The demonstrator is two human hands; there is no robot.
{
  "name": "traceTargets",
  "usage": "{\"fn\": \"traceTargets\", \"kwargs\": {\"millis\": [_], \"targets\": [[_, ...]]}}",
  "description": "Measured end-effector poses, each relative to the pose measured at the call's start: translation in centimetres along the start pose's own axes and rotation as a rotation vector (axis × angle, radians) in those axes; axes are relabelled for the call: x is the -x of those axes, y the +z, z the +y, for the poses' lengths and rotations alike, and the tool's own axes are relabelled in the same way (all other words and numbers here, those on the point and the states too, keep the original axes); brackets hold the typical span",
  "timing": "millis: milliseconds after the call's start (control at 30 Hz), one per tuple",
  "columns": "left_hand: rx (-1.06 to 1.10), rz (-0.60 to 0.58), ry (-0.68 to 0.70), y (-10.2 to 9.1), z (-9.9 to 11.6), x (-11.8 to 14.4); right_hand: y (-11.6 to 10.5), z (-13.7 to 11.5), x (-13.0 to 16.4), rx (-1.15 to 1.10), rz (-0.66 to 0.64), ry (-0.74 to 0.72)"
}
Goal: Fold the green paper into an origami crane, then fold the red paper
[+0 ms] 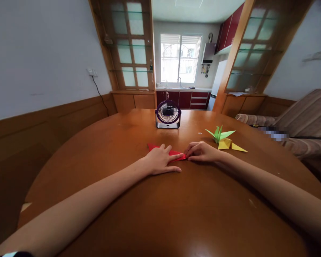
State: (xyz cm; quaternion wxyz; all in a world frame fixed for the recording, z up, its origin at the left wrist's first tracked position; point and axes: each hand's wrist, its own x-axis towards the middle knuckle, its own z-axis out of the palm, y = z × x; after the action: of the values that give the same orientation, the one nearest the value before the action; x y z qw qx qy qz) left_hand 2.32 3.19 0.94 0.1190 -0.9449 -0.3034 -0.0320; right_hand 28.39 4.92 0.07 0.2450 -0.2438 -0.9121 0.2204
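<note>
Your left hand [160, 159] lies flat on the red paper [173, 153]. The fingers are spread out and stretched long, and they press the paper down on the table. The hand is open and does not grip anything; it just rests on top. Most of the paper is hidden under it, so only a red corner at the far left and a thin red strip near your fingertips show.

Your right hand [202, 151] is just beside it, at the right tip of the red paper. Its fingers are curled in, and the fingertips pinch that pointed end. The two hands almost touch each other there.

The red paper is folded flat and lies on the round brown table [176, 214], in the middle, a bit far from you.

Near your right hand, a little farther back and to the right, sits a green paper crane [219, 134]. A yellow paper crane [230, 144] lies right against it, and their wings overlap.

Behind the red paper, near the far edge of the table, stands a small purple fan [168, 114]. It faces you.

To the right of the table is a striped sofa [307, 121].
</note>
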Motion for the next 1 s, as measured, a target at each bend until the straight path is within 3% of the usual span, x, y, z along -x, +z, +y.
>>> {"fn": "traceTargets", "kwargs": {"millis": [167,300,567,800,1000], "targets": [[0.017,0.132,0.054,0.8,0.1,0.3,0.1,0.7,0.3,0.045,0.037,-0.005],[0.153,0.221,0.107,1.3,0.2,-0.2,0.2,0.7,0.3,0.046,0.057,0.016],[0.408,0.314,-0.136,1.9,0.8,-1.5,1.0,0.9,0.1,-0.004,0.125,0.091],[0.547,0.297,-0.292,2.3,1.0,-2.2,1.4,1.4,0.0,-0.017,0.143,0.151],[0.793,0.291,-0.331,3.0,0.3,-2.5,1.3,1.2,-0.1,-0.057,0.134,0.236]]}}
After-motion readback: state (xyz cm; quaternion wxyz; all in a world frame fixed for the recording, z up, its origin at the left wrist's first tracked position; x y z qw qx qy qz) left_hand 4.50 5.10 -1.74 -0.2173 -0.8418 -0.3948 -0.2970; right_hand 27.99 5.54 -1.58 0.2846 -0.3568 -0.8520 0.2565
